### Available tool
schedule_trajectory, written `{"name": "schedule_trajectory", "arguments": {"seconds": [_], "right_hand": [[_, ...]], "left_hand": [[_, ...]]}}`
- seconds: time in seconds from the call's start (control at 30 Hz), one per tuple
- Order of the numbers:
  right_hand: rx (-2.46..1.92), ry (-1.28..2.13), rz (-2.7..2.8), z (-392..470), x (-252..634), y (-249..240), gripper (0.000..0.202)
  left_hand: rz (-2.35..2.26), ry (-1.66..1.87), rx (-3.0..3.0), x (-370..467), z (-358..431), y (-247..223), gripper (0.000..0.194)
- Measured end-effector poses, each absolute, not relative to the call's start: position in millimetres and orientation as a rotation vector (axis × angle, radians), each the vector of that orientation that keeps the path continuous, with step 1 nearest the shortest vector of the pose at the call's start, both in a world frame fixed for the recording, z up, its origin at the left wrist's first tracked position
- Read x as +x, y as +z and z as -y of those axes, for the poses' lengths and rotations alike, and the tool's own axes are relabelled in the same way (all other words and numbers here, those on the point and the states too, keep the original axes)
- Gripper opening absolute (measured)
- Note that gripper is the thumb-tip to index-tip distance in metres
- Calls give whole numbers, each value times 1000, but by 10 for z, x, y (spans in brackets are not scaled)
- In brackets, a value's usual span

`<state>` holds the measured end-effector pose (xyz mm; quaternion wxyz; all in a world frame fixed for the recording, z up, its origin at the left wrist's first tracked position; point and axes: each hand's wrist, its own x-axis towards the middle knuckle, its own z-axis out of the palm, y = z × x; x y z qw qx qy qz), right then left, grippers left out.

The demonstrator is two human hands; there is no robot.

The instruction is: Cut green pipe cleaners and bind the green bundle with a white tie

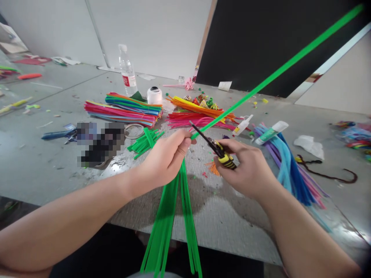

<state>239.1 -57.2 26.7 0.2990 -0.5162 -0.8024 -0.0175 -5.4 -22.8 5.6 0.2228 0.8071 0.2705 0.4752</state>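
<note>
A long green pipe cleaner [261, 85] is pinched near its lower end by my left hand [171, 156], and the rest of it slants up to the right. My right hand [246, 166] grips pliers with black and yellow handles [226, 159]; their long dark jaws lie beside the pipe cleaner, close to my left fingertips. I cannot tell whether the jaws touch it. Under my left hand, a bunch of long green pipe cleaners [165, 216] extends over the table's front edge. Short cut green pieces [143, 143] are piled just behind my left hand.
Bundles of colored pipe cleaners [124, 112] lie at the back, with blue and purple ones [290, 166] at right. A plastic bottle [126, 73], a white spool [154, 95], a glue bottle [243, 124] and a tube [272, 132] are around them. A blurred-out dark object [101, 148] sits left.
</note>
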Motion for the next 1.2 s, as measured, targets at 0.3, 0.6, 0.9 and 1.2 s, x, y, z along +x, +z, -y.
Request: {"name": "schedule_trajectory", "arguments": {"seconds": [0.3,0.6,0.9,1.2], "right_hand": [[-1437,93,2113,579,2341,253,29],[-1456,235,2138,578,2322,243,31],[-1492,168,2140,580,2286,224,27],[-1510,3,2191,582,2294,217,19]], "left_hand": [[-811,1281,2179,-36,237,64,23],[-852,1258,2167,-25,239,96,21],[-870,1211,2154,-26,253,102,22],[-842,1196,2102,-3,262,64,25]]}}
